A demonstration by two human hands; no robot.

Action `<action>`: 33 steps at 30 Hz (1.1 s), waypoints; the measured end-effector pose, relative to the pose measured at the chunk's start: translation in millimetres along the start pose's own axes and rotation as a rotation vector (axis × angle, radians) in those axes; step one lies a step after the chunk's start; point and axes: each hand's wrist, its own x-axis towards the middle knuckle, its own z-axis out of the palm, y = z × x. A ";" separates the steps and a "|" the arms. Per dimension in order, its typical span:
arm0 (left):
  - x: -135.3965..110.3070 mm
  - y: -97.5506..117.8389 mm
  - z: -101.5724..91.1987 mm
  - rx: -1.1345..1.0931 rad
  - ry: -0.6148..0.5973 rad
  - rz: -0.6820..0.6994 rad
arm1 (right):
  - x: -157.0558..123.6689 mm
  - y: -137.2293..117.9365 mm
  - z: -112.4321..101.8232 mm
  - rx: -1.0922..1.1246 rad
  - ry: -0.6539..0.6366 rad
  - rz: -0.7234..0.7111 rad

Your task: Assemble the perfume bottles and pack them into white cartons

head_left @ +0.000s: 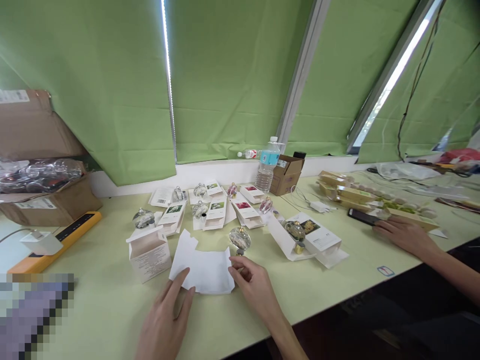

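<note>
A flat, unfolded white paper carton (pixel 202 267) lies on the pale green table (pixel 97 305) in front of me. My left hand (pixel 165 320) rests on its near left corner with the fingers stretched out. My right hand (pixel 255 287) pinches the carton's right edge between thumb and fingers. Just beyond my right hand stands a clear glass bottle with a round body (pixel 240 239). An open white box (pixel 148 252) stands to the left of the carton.
Several glass bottles and white cartons with pictures (pixel 213 210) lie further back. A water bottle (pixel 267 166) and a small brown box (pixel 287 172) stand by the window. Another person's hand (pixel 403 234) rests beside a phone (pixel 362 216) at the right. A yellow bar (pixel 60 240) lies left.
</note>
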 end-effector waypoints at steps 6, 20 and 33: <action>1.2 -9.6 10.2 0.222 -0.078 0.340 | 0.2 -1.4 0.9 -0.025 -0.025 -0.030; 0.0 -13.9 14.6 0.280 -0.068 0.376 | -3.1 -6.1 -0.9 -0.271 -0.083 -0.157; -2.2 -12.9 13.6 0.266 -0.086 0.346 | -14.7 -11.2 -8.1 -0.164 -0.132 -0.096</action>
